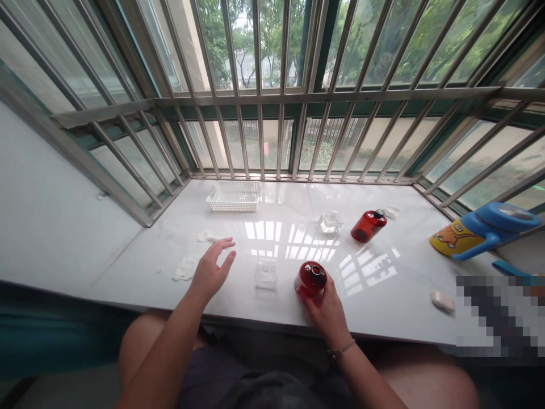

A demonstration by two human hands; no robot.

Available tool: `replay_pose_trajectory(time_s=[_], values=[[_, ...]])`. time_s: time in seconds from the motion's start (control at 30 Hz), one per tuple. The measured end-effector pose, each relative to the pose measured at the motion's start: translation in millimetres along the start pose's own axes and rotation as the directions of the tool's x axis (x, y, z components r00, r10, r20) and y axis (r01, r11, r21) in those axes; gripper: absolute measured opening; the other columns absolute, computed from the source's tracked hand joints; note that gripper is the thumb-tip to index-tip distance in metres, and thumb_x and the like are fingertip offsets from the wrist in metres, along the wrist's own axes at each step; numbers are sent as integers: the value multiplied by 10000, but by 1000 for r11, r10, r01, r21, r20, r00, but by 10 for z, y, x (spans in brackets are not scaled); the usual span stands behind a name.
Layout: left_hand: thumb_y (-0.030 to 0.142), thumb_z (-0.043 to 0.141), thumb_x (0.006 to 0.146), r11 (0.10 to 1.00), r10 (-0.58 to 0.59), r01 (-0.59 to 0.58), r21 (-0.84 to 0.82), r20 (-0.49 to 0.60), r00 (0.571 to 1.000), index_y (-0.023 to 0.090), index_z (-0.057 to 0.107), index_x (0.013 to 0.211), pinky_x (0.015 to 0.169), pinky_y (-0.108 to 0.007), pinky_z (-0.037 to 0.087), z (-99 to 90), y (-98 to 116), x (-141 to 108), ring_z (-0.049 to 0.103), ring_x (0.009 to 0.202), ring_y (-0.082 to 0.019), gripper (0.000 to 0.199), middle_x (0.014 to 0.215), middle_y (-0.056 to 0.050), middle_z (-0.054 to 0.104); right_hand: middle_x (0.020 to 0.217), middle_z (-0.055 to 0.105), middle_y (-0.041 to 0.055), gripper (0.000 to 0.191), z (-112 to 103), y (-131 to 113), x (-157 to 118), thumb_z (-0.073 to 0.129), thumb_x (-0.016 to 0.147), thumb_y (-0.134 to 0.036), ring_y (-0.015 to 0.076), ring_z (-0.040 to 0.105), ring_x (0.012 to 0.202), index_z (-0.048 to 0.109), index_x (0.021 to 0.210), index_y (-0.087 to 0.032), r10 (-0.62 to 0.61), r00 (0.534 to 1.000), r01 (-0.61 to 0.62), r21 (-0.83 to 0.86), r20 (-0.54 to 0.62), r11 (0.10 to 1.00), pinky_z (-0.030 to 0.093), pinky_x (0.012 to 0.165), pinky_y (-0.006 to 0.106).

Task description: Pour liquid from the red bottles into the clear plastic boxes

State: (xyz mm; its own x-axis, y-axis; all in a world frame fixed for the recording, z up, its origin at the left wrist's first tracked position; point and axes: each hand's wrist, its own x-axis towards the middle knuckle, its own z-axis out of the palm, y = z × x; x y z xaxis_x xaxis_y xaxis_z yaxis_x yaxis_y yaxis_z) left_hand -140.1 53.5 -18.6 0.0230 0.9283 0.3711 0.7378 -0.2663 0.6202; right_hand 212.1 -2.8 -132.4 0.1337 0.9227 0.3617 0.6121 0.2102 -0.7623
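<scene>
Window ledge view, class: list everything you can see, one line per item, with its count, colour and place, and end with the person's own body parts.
white stone window ledge: 1, white, under all the items
metal window bars: many, grey, beyond the ledge
plastic basket: 1, white, back of the ledge
red bottles: 2, translucent red, one right of centre, one in the right hand
clear square containers: 2, clear, mid-ledge
tissue scraps: 3, white, left and back right
oval soap bar: 1, pale, front right
cartoon-printed plastic item: 1, blue and yellow, far right
left hand: open, over the ledge
right hand: gripping a bottle, bracelet on wrist
</scene>
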Motion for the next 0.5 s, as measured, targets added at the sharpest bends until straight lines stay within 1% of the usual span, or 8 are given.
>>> replay_pose_trajectory(time_s=[0.07,0.1,0.17,0.2,0.23,0.3,0.37,0.5], values=[[492,645,1036,994,-27,33,-101,63,998,270,655,1368,1266,-491,467,174,244,-166,608,1448,-285,400,1513,-91,663,1502,606,194,838,-11,-15,6,735,934,-670,391,620,1383,428,1573,-223,1,1000,-1,1,2,1000,536,1146,609],[499,706,1000,990,-46,60,-125,112,993,272,609,1441,1276,-504,456,282,338,-239,585,1477,-297,505,1553,-105,633,1504,602,195,839,-17,-23,9,737,934,-667,390,618,1385,425,1574,-223,3,1000,-3,3,4,1000,534,1148,609],[480,844,894,983,-78,110,-149,206,976,264,512,1554,1297,-540,427,513,460,-353,529,1534,-333,769,1628,-139,563,1510,598,198,838,-25,-37,14,743,933,-658,389,615,1390,423,1572,-220,5,1000,-5,9,7,1000,530,1154,608],[451,893,846,980,-79,119,-161,238,968,259,476,1584,1309,-556,407,623,491,-392,496,1560,-347,869,1659,-153,527,1512,597,199,836,-28,-45,16,747,932,-651,387,613,1392,423,1570,-219,5,1000,-5,15,9,1000,528,1157,607],[414,919,819,978,-73,120,-173,257,964,257,455,1600,1319,-568,389,724,507,-421,470,1579,-354,922,1680,-161,499,1512,600,199,834,-31,-52,17,753,929,-643,386,614,1391,425,1567,-217,6,1000,-6,21,10,1000,527,1158,606],[343,926,808,974,-51,105,-199,261,964,256,455,1596,1329,-586,368,879,513,-451,452,1590,-356,922,1687,-163,485,1509,610,196,823,-37,-66,20,762,924,-627,383,621,1385,436,1558,-216,7,1000,-8,33,17,999,527,1158,603],[298,919,814,972,-34,90,-215,250,968,256,484,1563,1324,-597,374,965,510,-462,480,1568,-353,867,1649,-153,521,1500,624,188,802,-56,-79,29,766,923,-612,378,628,1379,452,1547,-217,10,999,-12,46,35,999,525,1160,597],[268,956,777,972,-22,80,-220,255,967,244,533,1496,1304,-586,412,981,512,-479,529,1513,-344,834,1569,-141,575,1486,642,166,770,-161,-119,88,785,914,-580,368,629,1381,483,1529,-230,27,993,-38,93,114,995,513,1178,574]])
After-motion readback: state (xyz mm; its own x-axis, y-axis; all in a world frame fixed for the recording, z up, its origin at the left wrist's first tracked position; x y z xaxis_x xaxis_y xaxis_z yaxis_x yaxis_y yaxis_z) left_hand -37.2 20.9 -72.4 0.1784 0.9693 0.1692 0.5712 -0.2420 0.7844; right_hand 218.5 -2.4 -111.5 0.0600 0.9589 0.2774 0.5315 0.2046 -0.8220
